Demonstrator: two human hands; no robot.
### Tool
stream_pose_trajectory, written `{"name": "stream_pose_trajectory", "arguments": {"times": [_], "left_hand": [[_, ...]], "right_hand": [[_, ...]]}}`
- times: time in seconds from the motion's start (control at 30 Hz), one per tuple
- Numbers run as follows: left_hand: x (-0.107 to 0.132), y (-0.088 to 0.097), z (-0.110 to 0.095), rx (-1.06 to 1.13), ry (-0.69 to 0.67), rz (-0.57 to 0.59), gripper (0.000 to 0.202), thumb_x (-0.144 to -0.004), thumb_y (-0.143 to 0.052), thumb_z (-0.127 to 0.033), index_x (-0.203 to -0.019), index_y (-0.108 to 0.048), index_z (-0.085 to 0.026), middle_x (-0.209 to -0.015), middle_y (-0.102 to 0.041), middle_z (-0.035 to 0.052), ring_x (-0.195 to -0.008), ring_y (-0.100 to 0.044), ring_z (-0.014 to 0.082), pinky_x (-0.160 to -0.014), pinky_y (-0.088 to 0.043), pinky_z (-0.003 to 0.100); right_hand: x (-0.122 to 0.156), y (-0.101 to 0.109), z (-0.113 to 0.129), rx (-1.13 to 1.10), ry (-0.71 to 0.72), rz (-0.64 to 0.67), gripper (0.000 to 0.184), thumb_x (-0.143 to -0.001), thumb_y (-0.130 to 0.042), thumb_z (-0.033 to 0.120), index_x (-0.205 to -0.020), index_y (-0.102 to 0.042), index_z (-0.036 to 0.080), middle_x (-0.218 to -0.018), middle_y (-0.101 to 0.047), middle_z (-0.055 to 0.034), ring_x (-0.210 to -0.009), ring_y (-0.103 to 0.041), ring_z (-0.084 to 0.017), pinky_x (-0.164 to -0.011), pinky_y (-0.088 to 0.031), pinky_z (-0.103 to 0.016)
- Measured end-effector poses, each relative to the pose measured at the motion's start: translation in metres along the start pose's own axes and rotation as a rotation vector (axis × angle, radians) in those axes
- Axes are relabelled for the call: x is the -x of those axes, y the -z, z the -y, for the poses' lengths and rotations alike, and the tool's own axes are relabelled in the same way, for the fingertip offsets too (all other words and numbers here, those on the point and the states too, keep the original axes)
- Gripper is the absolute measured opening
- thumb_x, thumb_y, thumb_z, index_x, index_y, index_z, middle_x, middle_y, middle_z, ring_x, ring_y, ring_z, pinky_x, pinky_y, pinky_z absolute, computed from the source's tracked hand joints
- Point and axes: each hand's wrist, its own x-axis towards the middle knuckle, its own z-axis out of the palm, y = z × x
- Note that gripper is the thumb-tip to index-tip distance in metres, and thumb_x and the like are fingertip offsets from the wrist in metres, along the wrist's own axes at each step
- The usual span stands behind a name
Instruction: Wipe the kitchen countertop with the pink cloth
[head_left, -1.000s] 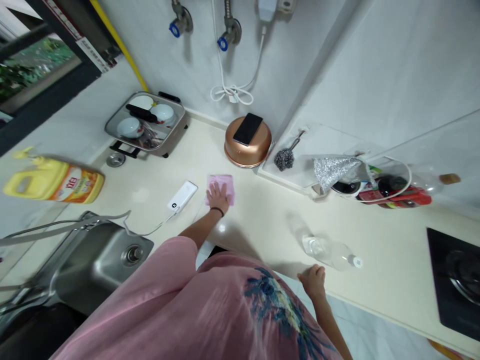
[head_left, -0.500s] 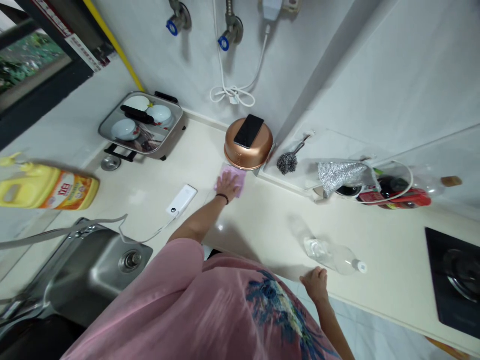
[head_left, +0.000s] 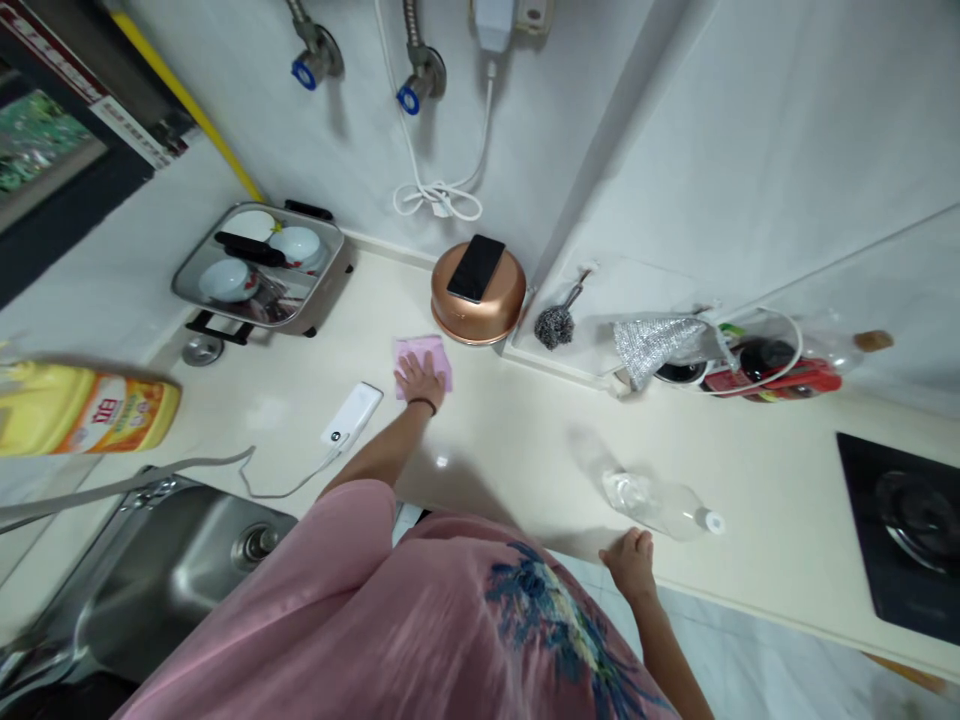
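My left hand lies flat on a folded pink cloth, fingers spread, pressing it against the counter. Just beyond the cloth, to its right, a copper-coloured round pan sits with a black phone on its upper face. A white power bank with a cable lies left of that hand. At the counter's front edge rests my right hand, thumb apart from its slightly bent fingers, nothing visible in it. Nearest to it is a clear plastic bottle with a white cap; whether it stands or lies is unclear.
A rectangular electric pan holding bowls stands at the back left. Beside the sink is a yellow detergent jug. A steel scrubber hangs on the wall, and a black stove lies far right.
My left hand and the pink cloth have slid left, away from the copper-coloured pan. My right hand stays at the counter edge. The whole view has shifted slightly.
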Motion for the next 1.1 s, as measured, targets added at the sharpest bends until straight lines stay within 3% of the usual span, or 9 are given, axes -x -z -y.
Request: {"name": "stream_pose_trajectory", "arguments": {"times": [0.2, 0.33, 0.43, 0.53, 0.67, 0.8, 0.87, 0.97, 1.1], "left_hand": [[0.072, -0.055, -0.099, 0.027, -0.401, 0.112, 0.076, -0.105, -0.042, -0.046, -0.175, -0.024, -0.024, -0.183, 0.002, 0.0093, -0.167, 0.012, 0.0363, -0.132, 0.007, 0.064], [0.098, -0.080, -0.170, 0.040, -0.622, 0.147, 0.076, -0.102, -0.048, -0.046, -0.173, -0.031, -0.024, -0.183, -0.005, 0.0092, -0.168, 0.007, 0.0377, -0.133, 0.005, 0.064], [0.128, -0.101, -0.208, 0.016, -0.814, 0.180, 0.075, -0.100, -0.052, -0.045, -0.171, -0.037, -0.026, -0.182, -0.011, 0.0081, -0.168, 0.002, 0.0370, -0.134, 0.005, 0.063], [0.168, -0.122, -0.220, -0.043, -1.036, 0.211, 0.071, -0.098, -0.056, -0.044, -0.168, -0.043, -0.033, -0.181, -0.019, 0.0042, -0.169, -0.004, 0.0341, -0.134, 0.004, 0.062], [0.207, -0.134, -0.194, -0.074, -1.251, 0.216, 0.067, -0.099, -0.058, -0.046, -0.164, -0.048, -0.035, -0.181, -0.020, 0.0030, -0.169, -0.008, 0.0312, -0.135, -0.001, 0.060], [0.201, -0.124, -0.157, -0.062, -1.202, 0.199, 0.069, -0.099, -0.059, -0.045, -0.165, -0.046, -0.030, -0.181, -0.017, 0.0069, -0.169, -0.006, 0.0314, -0.136, -0.005, 0.057], [0.185, -0.117, -0.151, -0.062, -1.120, 0.203, 0.071, -0.100, -0.058, -0.046, -0.167, -0.044, -0.027, -0.181, -0.017, 0.0084, -0.169, -0.005, 0.0315, -0.136, -0.004, 0.057], [0.160, -0.110, -0.173, -0.050, -1.046, 0.223, 0.075, -0.098, -0.058, -0.046, -0.168, -0.042, -0.027, -0.181, -0.018, 0.0073, -0.169, -0.005, 0.0312, -0.136, -0.002, 0.056], [0.140, -0.111, -0.244, -0.042, -1.068, 0.272, 0.076, -0.095, -0.060, -0.042, -0.168, -0.043, -0.030, -0.181, -0.019, 0.0028, -0.169, -0.003, 0.0298, -0.136, 0.000, 0.054]], "right_hand": [[-0.003, -0.009, -0.005, -0.189, -0.041, 0.033, 0.095, -0.082, -0.055, 0.048, -0.152, -0.033, -0.011, -0.162, -0.026, -0.0475, -0.159, -0.020, -0.058, -0.123, -0.025, -0.075], [-0.001, -0.010, -0.006, -0.205, -0.081, 0.045, 0.095, -0.082, -0.054, 0.044, -0.155, -0.031, -0.011, -0.167, -0.020, -0.0444, -0.160, -0.019, -0.055, -0.123, -0.029, -0.073], [0.002, -0.007, -0.003, -0.216, -0.067, 0.035, 0.095, -0.083, -0.056, 0.046, -0.156, -0.032, -0.010, -0.169, -0.019, -0.0430, -0.160, -0.018, -0.056, -0.124, -0.026, -0.073], [0.003, -0.006, 0.001, -0.242, -0.030, 0.015, 0.094, -0.084, -0.061, 0.054, -0.158, -0.037, 0.000, -0.170, -0.022, -0.0373, -0.158, -0.020, -0.059, -0.121, -0.023, -0.079], [-0.001, -0.013, -0.004, -0.239, -0.057, 0.015, 0.097, -0.083, -0.062, 0.052, -0.157, -0.033, -0.004, -0.170, -0.020, -0.0409, -0.158, -0.020, -0.057, -0.122, -0.026, -0.075], [-0.004, -0.023, -0.012, -0.241, -0.075, 0.065, 0.099, -0.080, -0.059, 0.044, -0.157, -0.028, -0.009, -0.170, -0.018, -0.0419, -0.161, -0.016, -0.055, -0.125, -0.027, -0.070], [-0.003, -0.026, -0.012, -0.242, -0.069, 0.044, 0.099, -0.081, -0.058, 0.044, -0.160, -0.025, -0.006, -0.171, -0.018, -0.0397, -0.162, -0.015, -0.054, -0.125, -0.026, -0.071], [0.001, -0.028, -0.009, -0.235, -0.062, 0.020, 0.099, -0.084, -0.057, 0.044, -0.161, -0.022, -0.008, -0.171, -0.018, -0.0410, -0.163, -0.012, -0.052, -0.126, -0.023, -0.070], [0.004, -0.028, -0.006, -0.224, -0.052, 0.028, 0.100, -0.085, -0.058, 0.043, -0.161, -0.020, -0.010, -0.170, -0.020, -0.0414, -0.164, -0.010, -0.051, -0.128, -0.021, -0.069]]}}
